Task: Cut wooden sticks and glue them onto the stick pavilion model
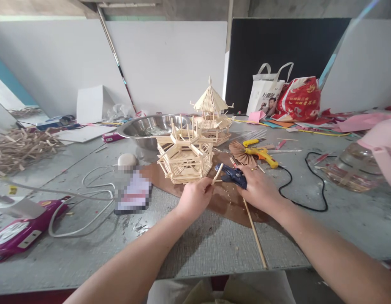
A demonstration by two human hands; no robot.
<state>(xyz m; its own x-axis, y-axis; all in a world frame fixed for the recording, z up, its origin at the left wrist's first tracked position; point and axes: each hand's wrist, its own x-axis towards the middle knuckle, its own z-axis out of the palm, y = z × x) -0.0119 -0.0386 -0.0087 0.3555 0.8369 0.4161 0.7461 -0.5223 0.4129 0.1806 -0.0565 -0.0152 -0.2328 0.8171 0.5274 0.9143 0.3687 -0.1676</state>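
My left hand point(194, 197) is closed in a pinch on a short wooden stick point(217, 173), just in front of an open-framed stick model point(184, 155) on a brown mat point(227, 200). My right hand point(260, 188) lies over dark blue cutting pliers point(231, 173) on the mat, fingers curled on the handles. The stick's tip sits near the pliers' jaws. A long thin skewer point(255, 233) runs from under my right hand toward the table's front edge. A finished stick pagoda point(212, 113) stands behind the model.
A yellow glue gun point(261, 155) with a black cord point(301, 185) lies right of the pagoda. A steel bowl point(144, 127) stands behind the model. Loose sticks point(20, 146) pile at the left, a purple device point(22, 231) lower left, bags point(284, 98) at the back right.
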